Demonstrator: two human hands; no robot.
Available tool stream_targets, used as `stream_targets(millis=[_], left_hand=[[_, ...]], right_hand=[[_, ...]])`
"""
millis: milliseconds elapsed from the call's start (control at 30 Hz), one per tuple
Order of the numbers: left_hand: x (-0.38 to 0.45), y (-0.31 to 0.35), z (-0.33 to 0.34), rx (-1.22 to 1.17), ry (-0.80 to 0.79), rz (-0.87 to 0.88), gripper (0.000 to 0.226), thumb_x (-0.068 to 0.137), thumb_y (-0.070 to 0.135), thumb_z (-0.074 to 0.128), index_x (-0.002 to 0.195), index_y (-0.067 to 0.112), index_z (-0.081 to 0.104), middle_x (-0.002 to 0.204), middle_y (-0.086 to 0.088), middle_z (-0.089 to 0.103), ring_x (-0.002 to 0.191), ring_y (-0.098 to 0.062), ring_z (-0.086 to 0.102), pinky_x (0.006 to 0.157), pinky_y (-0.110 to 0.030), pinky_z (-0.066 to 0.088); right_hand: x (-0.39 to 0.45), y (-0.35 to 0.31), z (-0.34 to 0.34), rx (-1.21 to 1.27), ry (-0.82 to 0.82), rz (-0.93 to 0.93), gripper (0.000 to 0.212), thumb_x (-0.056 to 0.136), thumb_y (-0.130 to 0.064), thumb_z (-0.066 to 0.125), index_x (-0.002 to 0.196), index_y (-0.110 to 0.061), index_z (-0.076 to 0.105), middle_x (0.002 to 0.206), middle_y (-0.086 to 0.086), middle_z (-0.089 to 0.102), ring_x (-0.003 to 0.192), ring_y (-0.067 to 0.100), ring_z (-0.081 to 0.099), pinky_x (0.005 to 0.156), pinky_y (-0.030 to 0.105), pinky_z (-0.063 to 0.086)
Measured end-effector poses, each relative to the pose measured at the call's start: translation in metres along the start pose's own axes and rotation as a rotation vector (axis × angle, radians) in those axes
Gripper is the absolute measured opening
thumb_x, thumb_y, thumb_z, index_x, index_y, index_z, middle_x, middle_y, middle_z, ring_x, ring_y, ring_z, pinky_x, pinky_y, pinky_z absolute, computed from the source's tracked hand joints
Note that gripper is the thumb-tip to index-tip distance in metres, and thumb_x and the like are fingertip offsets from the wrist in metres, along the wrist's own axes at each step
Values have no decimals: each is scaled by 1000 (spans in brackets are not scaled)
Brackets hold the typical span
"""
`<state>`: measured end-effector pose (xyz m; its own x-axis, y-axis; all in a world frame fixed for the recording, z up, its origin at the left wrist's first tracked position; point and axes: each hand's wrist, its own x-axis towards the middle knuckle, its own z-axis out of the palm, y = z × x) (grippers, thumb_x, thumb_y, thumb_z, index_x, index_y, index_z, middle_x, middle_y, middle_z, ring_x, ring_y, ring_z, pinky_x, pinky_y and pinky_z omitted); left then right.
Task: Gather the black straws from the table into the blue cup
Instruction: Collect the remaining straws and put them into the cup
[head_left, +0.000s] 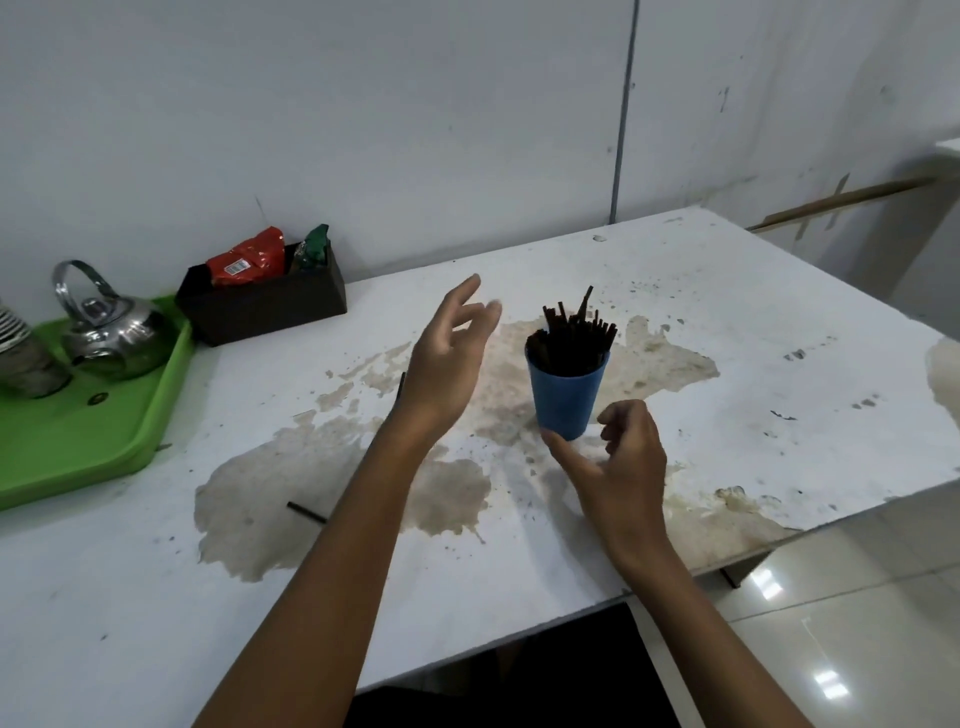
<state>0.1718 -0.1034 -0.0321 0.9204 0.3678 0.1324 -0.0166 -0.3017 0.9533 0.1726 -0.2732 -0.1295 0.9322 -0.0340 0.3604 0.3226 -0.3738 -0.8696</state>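
1. Blue cup (567, 397) upright near the middle of the tabletop (727, 291), on a brown stain, packed with black straws (574, 332) standing on end, tips above the rim.
2. Left hand (447, 358) raised above the tabletop just left of the cup, fingers spread wide and relaxed, holding nothing, apart from the cup.
3. Right hand (618, 457) low at the cup's base on its near side, fingers loosely curled, thumb stretched toward the cup's bottom edge; nothing gripped; thumb contact with the cup unclear.
4. One loose straw (307, 512) flat on the tabletop toward the front left, partly hidden under the left forearm.
5. Another dark straw (401, 382) just behind the left wrist, mostly hidden.
6. Green tray (78, 457) at the left edge, carrying a metal kettle (111, 332).
7. Dark box (265, 304) at the back edge against the wall, holding red and green packets (249, 262).
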Motion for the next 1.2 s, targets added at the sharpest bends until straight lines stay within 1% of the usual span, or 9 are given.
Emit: stream_targets(millis=[167,433,567,667,733,900,1033,1100,1200], left_hand=[[-26,-34,-54,133,104,-11,26,96,36,62,121,40,65,120,17,65,112,-5,61,96,-29,52],[-96,-89,-127,541,327,-28,9,91,37,63,99,37,68,100,21,68,97,-7,63,79,-30,55],[-130,-113,-140,834,256,-35,48,81,68,56,120,41,60,123,18,60,118,-13,51,89,-36,51],[-137,-122,-138,916,247,31,60,80,70,55,128,36,59,131,14,60,125,-13,52,99,-36,48],[-131,-127,-136,907,200,47,55,88,63,53,133,32,58,137,12,59,133,-16,48,109,-42,40],[-104,-127,-129,754,27,-33,40,105,40,40,144,38,46,154,20,41,152,-8,16,121,-55,-3],[-90,-121,-130,785,71,32,35,103,45,40,131,39,60,140,17,57,140,-17,41,114,-50,25],[-92,-119,-134,859,184,64,36,95,59,43,119,42,65,122,20,64,116,-17,55,96,-40,46],[-95,-119,-138,928,263,0,36,83,69,56,105,42,66,100,21,66,98,-13,55,82,-38,50]], right_hand=[[-23,-22,20,-67,-178,-248,29,76,-24,80,81,-23,52,77,-8,49,75,13,45,64,16,33],[-30,-40,82,-134,-603,-437,21,88,-15,64,109,-20,65,106,-3,62,105,14,48,82,8,30],[-20,-44,103,-218,-665,-487,33,95,-10,54,126,-18,60,131,2,55,125,19,42,95,17,31],[-13,-41,113,-312,-681,-490,37,97,-17,52,134,-22,55,144,3,47,136,22,35,110,34,35],[-12,-38,116,-353,-689,-502,35,99,-25,49,134,-23,56,143,1,49,138,23,35,114,43,30],[-15,-37,115,-344,-722,-534,35,102,-29,43,135,-31,53,140,-11,53,141,15,32,119,40,19],[-16,-35,113,-247,-668,-453,32,101,-25,45,131,-22,56,134,-2,57,136,16,38,106,25,33],[-16,-34,111,-231,-640,-425,30,100,-28,48,127,-22,58,127,-2,58,128,13,43,97,18,33],[-17,-35,109,-190,-610,-455,32,92,-37,62,120,-22,62,117,-3,60,116,10,49,93,17,37]])
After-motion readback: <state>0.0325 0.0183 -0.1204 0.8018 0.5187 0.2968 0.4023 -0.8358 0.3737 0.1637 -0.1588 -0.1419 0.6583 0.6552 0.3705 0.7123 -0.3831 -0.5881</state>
